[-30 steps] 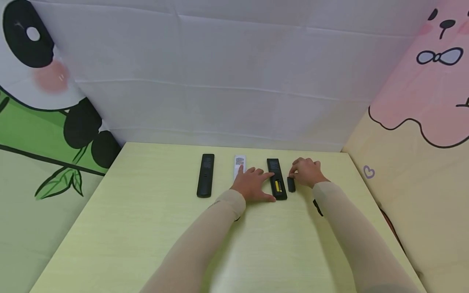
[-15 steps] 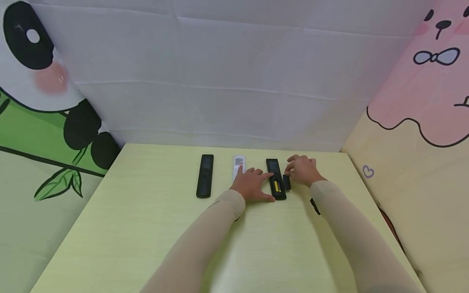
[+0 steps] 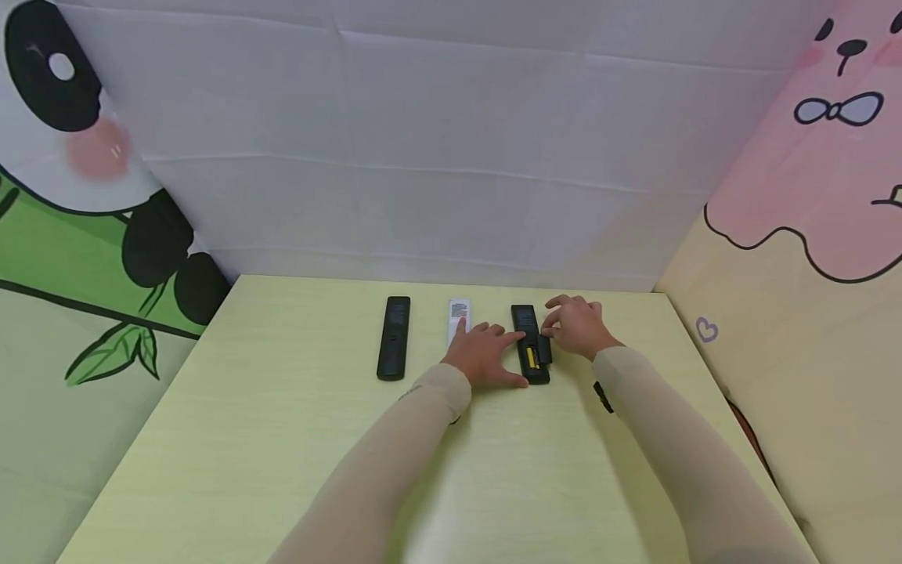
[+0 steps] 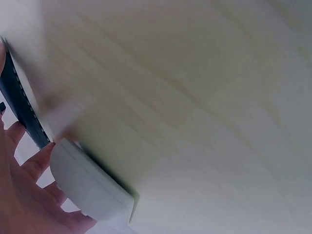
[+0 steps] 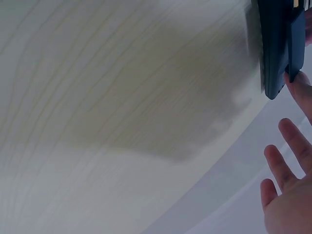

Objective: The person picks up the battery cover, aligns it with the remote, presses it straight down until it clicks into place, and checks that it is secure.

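A black remote control (image 3: 524, 319) lies back up on the table, its battery compartment uncovered and a yellow battery (image 3: 532, 357) showing inside. My right hand (image 3: 579, 327) pinches the small black battery cover (image 3: 546, 350) over the remote's right edge; the right wrist view shows the cover (image 5: 295, 46) tilted against the remote (image 5: 274, 48). With fingers spread, my left hand (image 3: 482, 356) touches the left side of this remote with its index finger and has its thumb by the lower end. Its other fingers lie by a white remote control (image 3: 459, 310), partly hidden by the hand.
Another black remote control (image 3: 393, 338) lies to the left on the pale wooden table (image 3: 282, 439). A white cloth wall (image 3: 437, 157) stands behind the table, with printed cloth panels at both sides.
My right hand has moved left with the battery cover, from beside the black remote to over its right edge. My left hand has stayed in place.
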A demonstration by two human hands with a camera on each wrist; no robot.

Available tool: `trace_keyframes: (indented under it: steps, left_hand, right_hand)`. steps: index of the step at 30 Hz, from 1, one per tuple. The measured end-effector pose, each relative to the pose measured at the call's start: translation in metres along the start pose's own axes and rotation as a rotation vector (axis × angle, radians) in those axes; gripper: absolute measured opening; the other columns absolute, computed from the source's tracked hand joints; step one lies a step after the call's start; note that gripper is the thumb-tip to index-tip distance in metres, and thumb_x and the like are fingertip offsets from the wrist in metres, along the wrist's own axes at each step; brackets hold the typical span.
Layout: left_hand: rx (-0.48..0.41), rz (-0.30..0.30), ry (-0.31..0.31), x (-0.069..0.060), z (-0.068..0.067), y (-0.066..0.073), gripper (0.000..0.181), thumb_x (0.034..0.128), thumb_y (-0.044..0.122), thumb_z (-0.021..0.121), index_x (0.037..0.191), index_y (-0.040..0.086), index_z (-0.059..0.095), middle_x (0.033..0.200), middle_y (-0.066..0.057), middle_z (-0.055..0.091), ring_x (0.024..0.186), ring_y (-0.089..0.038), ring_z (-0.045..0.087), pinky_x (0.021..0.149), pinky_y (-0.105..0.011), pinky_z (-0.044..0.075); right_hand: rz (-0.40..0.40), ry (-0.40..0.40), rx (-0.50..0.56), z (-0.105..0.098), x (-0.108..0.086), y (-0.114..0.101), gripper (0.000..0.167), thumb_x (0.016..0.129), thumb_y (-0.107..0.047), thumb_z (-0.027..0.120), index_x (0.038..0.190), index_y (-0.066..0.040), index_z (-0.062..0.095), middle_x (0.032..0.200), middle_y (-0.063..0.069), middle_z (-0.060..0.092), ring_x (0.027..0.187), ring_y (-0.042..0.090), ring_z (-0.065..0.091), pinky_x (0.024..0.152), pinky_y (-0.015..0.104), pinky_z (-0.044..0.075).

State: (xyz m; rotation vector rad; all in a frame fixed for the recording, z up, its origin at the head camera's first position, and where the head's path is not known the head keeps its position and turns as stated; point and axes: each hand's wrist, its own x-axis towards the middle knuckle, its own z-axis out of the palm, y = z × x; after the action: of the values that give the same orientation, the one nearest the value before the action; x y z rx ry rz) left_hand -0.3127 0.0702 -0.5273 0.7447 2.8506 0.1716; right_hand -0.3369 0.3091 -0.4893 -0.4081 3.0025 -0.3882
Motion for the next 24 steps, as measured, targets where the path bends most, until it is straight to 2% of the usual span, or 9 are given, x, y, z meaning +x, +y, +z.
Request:
trace_keyframes:
  steps: [15, 24]
  left_hand:
    - [-0.009, 0.003, -0.004, -0.0005, -0.0012, 0.0005, 0.103, 0.0959, 0.093, 0.072, 0.183, 0.049, 0.040, 0.184, 0.000, 0.057, 0.175, -0.032, 0.050, 0.147, -0.079, 0.022]
    - [-0.017, 0.009, 0.010, -0.0026, -0.0022, 0.0009, 0.103, 0.0966, 0.091, 0.073, 0.183, 0.047, 0.041, 0.184, 0.000, 0.057, 0.176, -0.033, 0.049, 0.148, -0.080, 0.021]
  right_hand:
    - [-0.027, -0.005, 0.021, 0.0036, -0.0006, -0.0052, 0.016, 0.113, -0.026, 0.082, 0.114, -0.016, 0.095, 0.170, 0.014, 0.066, 0.161, 0.048, 0.054, 0.124, 0.071, 0.036]
    - [-0.055, 0.007, 0.036, 0.0032, -0.0039, -0.0099, 0.014, 0.112, -0.021, 0.083, 0.114, -0.017, 0.096, 0.172, 0.014, 0.066, 0.162, 0.049, 0.054, 0.122, 0.071, 0.037]
